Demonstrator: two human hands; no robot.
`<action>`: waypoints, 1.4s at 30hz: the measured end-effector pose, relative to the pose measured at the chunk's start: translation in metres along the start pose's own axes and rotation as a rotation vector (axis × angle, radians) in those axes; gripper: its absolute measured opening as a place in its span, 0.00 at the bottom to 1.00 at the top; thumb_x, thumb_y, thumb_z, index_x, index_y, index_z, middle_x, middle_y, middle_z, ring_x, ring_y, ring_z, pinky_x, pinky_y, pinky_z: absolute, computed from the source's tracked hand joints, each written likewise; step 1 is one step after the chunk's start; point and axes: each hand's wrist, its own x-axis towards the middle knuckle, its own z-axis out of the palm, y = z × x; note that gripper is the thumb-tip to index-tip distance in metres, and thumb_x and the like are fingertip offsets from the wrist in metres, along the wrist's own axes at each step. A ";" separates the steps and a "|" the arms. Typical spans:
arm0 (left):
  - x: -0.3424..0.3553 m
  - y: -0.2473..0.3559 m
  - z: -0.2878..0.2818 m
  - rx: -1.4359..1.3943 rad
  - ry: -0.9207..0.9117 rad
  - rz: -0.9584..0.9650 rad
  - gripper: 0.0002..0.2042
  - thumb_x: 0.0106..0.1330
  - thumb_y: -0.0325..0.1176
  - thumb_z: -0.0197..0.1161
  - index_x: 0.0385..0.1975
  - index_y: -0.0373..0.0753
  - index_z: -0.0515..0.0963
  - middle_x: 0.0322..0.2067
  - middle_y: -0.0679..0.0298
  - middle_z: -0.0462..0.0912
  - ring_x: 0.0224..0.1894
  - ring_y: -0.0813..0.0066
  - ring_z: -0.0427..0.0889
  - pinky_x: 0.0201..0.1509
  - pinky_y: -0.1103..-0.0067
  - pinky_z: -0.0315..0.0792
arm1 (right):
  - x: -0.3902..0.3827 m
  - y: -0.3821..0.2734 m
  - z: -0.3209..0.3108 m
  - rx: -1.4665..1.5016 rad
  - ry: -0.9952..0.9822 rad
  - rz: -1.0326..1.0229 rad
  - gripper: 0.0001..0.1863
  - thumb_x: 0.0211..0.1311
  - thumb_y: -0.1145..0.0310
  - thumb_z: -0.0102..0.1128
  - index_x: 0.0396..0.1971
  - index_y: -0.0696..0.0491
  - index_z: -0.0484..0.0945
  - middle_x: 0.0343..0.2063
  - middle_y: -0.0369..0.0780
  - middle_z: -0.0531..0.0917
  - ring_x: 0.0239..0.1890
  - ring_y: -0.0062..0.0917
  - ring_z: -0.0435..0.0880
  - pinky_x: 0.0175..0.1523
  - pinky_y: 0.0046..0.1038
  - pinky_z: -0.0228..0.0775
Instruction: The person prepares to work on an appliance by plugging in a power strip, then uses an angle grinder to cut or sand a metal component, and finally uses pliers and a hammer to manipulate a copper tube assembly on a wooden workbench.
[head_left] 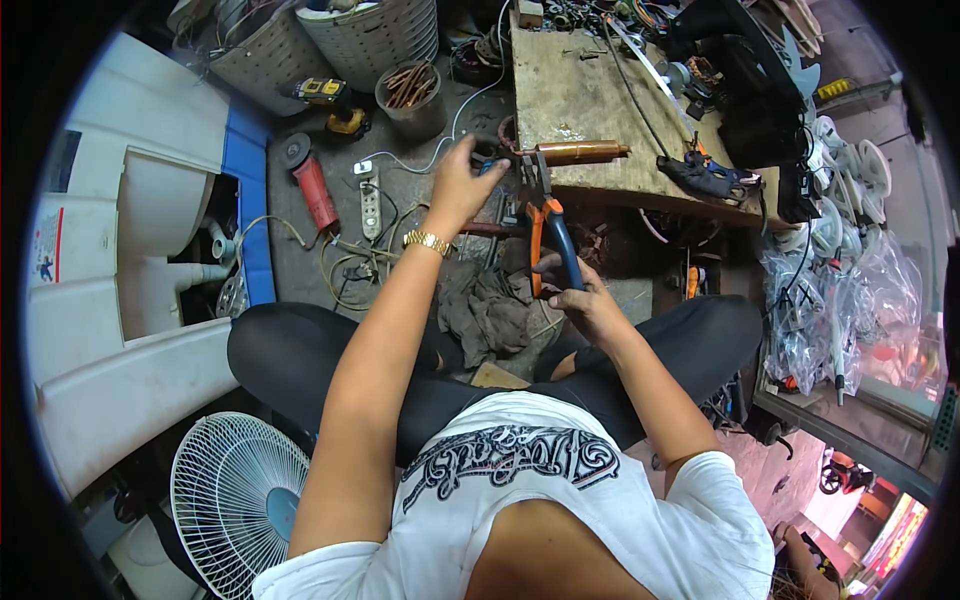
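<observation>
Gripping orange-and-blue pliers [548, 225] in my clenched right hand [585, 300], I bite their nose onto a copper-coloured tube [580, 152] at the wooden workbench [570, 90] edge — my left hand [462, 185] pinches the tube's near end.

Pliers [548, 215]: orange-and-blue handles, dark metal head. Held in right hand [583, 298] by lower handle ends, standing nearly upright, head pointing away from person, tips up beside left hand [462, 185]. Small dark part [490, 165]: pinched at left-hand fingertips, just left of pliers' head; shape too small to tell. Both lie between hands, above dark grey rag-covered spot, at wooden bench's near edge.
</observation>
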 end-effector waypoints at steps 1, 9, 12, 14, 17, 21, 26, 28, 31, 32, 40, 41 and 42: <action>0.006 0.010 -0.001 0.009 -0.053 0.040 0.21 0.61 0.37 0.74 0.49 0.30 0.79 0.43 0.50 0.86 0.46 0.56 0.85 0.52 0.69 0.76 | 0.002 0.001 -0.003 0.021 0.002 -0.006 0.30 0.47 0.80 0.58 0.56 0.52 0.75 0.54 0.37 0.76 0.60 0.26 0.73 0.55 0.29 0.72; 0.019 0.028 -0.011 0.171 -0.153 0.120 0.21 0.61 0.36 0.73 0.49 0.28 0.80 0.47 0.46 0.85 0.49 0.50 0.84 0.54 0.67 0.76 | 0.006 -0.013 0.007 0.042 0.018 0.032 0.31 0.45 0.80 0.57 0.55 0.53 0.75 0.52 0.36 0.76 0.53 0.25 0.75 0.56 0.28 0.70; 0.017 0.022 -0.017 0.138 -0.132 0.129 0.18 0.61 0.34 0.72 0.46 0.28 0.81 0.44 0.48 0.85 0.46 0.51 0.84 0.51 0.68 0.76 | 0.007 -0.017 0.010 0.024 0.029 0.063 0.33 0.43 0.82 0.54 0.57 0.54 0.74 0.52 0.36 0.77 0.56 0.27 0.74 0.59 0.27 0.67; 0.016 0.025 -0.019 0.124 -0.134 0.139 0.17 0.61 0.33 0.71 0.45 0.29 0.81 0.42 0.49 0.84 0.44 0.52 0.84 0.48 0.68 0.76 | 0.008 -0.011 0.003 0.055 0.000 0.061 0.33 0.44 0.82 0.55 0.58 0.53 0.74 0.52 0.36 0.77 0.55 0.26 0.75 0.58 0.27 0.68; 0.009 0.020 -0.023 0.153 -0.077 0.185 0.14 0.62 0.33 0.71 0.43 0.31 0.81 0.40 0.51 0.84 0.42 0.53 0.84 0.46 0.68 0.75 | 0.011 -0.006 0.008 0.101 -0.006 0.038 0.29 0.48 0.78 0.58 0.55 0.52 0.76 0.41 0.33 0.77 0.39 0.18 0.76 0.46 0.22 0.69; 0.004 0.022 -0.026 0.136 -0.048 0.171 0.12 0.62 0.32 0.70 0.42 0.32 0.82 0.39 0.52 0.85 0.41 0.54 0.84 0.45 0.69 0.76 | 0.022 -0.004 0.010 -0.004 0.014 0.012 0.26 0.51 0.78 0.58 0.55 0.52 0.76 0.37 0.32 0.76 0.36 0.16 0.76 0.44 0.21 0.68; -0.001 0.018 -0.027 0.085 -0.090 0.120 0.11 0.62 0.31 0.70 0.42 0.34 0.82 0.38 0.54 0.86 0.40 0.57 0.85 0.44 0.70 0.76 | 0.027 -0.001 0.016 -0.087 0.001 0.005 0.24 0.53 0.79 0.58 0.54 0.52 0.77 0.37 0.32 0.76 0.37 0.17 0.76 0.45 0.22 0.69; -0.004 0.016 -0.027 0.065 -0.090 0.135 0.11 0.62 0.31 0.70 0.41 0.34 0.83 0.37 0.54 0.86 0.39 0.59 0.85 0.43 0.71 0.76 | 0.029 -0.002 0.020 -0.064 0.019 0.027 0.24 0.53 0.80 0.59 0.53 0.52 0.77 0.36 0.32 0.76 0.37 0.17 0.76 0.47 0.23 0.70; -0.008 0.011 -0.024 0.157 -0.021 0.145 0.11 0.62 0.31 0.70 0.41 0.35 0.83 0.36 0.56 0.86 0.38 0.62 0.85 0.43 0.72 0.76 | 0.036 0.002 0.013 -0.115 0.028 0.017 0.25 0.53 0.81 0.59 0.54 0.53 0.76 0.38 0.33 0.76 0.40 0.19 0.76 0.50 0.24 0.71; -0.008 0.009 -0.023 0.146 -0.032 0.125 0.13 0.62 0.32 0.71 0.43 0.34 0.82 0.37 0.56 0.86 0.39 0.63 0.85 0.44 0.72 0.76 | 0.039 0.006 0.009 -0.146 0.026 0.006 0.25 0.53 0.81 0.59 0.54 0.54 0.76 0.39 0.34 0.76 0.41 0.19 0.77 0.52 0.24 0.71; -0.069 0.037 0.006 -0.736 -0.122 -0.669 0.27 0.67 0.39 0.70 0.61 0.36 0.68 0.51 0.59 0.80 0.50 0.70 0.81 0.56 0.72 0.74 | 0.058 0.056 -0.004 -0.441 0.297 -0.274 0.37 0.52 0.80 0.60 0.65 0.64 0.61 0.53 0.44 0.74 0.55 0.31 0.76 0.59 0.27 0.68; -0.086 0.052 0.010 -0.851 -0.180 -0.694 0.26 0.67 0.40 0.70 0.60 0.37 0.69 0.51 0.59 0.80 0.50 0.71 0.81 0.57 0.72 0.73 | 0.061 0.070 -0.003 -0.505 0.329 -0.321 0.38 0.52 0.80 0.60 0.66 0.65 0.60 0.54 0.45 0.74 0.56 0.33 0.76 0.61 0.28 0.67; -0.107 0.058 0.009 -0.961 -0.216 -0.730 0.26 0.67 0.41 0.70 0.60 0.38 0.69 0.51 0.60 0.80 0.49 0.71 0.80 0.58 0.73 0.73 | 0.059 0.078 0.015 -0.688 0.376 -0.390 0.38 0.53 0.78 0.60 0.67 0.65 0.59 0.58 0.52 0.72 0.60 0.42 0.75 0.66 0.32 0.65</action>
